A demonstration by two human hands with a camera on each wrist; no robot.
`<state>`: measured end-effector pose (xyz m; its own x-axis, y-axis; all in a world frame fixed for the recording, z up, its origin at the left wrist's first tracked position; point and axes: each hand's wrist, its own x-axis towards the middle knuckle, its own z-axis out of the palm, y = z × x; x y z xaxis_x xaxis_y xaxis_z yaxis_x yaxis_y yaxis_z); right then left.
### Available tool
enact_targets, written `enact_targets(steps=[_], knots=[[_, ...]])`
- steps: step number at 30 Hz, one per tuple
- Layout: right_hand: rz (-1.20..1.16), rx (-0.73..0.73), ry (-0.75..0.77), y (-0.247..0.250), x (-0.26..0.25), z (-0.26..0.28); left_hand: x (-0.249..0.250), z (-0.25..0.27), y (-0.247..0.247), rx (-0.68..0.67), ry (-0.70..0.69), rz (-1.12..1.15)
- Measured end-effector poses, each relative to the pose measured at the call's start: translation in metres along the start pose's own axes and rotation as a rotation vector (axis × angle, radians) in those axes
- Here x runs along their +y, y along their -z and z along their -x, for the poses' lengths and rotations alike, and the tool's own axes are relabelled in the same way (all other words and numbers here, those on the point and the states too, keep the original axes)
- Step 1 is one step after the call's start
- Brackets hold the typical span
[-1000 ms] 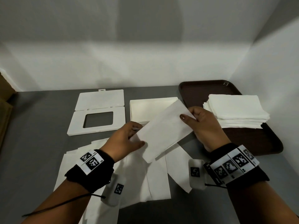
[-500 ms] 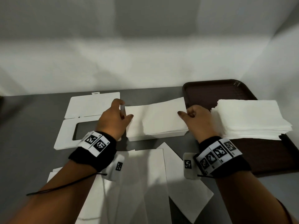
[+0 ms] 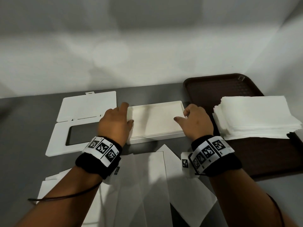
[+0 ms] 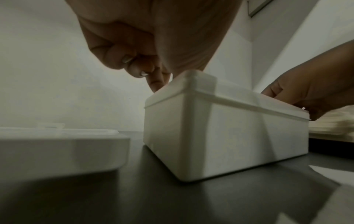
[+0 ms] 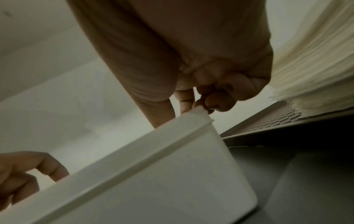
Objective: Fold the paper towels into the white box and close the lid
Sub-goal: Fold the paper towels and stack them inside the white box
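The white box (image 3: pixel 155 138) is showing as smooth moulded plastic with a faint sheen along its walls. The lid (image 3: pixel 85 122) beside it is presenting the same smooth white plastic. The paper towel (image 3: pixel 157 122) inside is looking matt and soft. The stacked towels (image 3: pixel 255 118) are showing thin layered paper with ragged edges. The brown tray (image 3: pixel 213 89) is displaying a textured, grid-patterned plastic floor. The grey table (image 3: pixel 24 128) is appearing smooth and dull. Both wristbands (image 3: pixel 91 164) are looking like black cloth.

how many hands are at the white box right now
2. The left hand is at the left end of the white box, fingers dipping over its rim. The right hand is at its right end, fingertips inside the rim.
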<state>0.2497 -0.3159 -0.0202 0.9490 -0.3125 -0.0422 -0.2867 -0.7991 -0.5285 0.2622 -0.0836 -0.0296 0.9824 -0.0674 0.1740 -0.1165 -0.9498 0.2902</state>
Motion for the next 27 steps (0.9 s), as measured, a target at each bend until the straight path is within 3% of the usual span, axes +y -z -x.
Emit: enact_targets(steps=[7,10,13,21,27], knots=[[-0.028,-0.007,0.115,0.019,0.009,0.046,0.009,0.032,0.01,0.082,-0.048,0.109],[-0.018,-0.169,0.18,0.02,0.019,0.071,0.015,0.061,0.015,0.056,-0.093,0.137],[0.059,-0.303,0.127,0.014,0.028,0.096,0.019,0.092,0.014,-0.021,-0.123,0.181],[0.327,-0.25,0.121,-0.006,0.042,0.143,0.01,0.129,-0.002,-0.263,-0.06,0.174],[0.349,-0.253,0.023,-0.01,0.04,0.145,0.006,0.139,-0.003,-0.284,-0.055,0.158]])
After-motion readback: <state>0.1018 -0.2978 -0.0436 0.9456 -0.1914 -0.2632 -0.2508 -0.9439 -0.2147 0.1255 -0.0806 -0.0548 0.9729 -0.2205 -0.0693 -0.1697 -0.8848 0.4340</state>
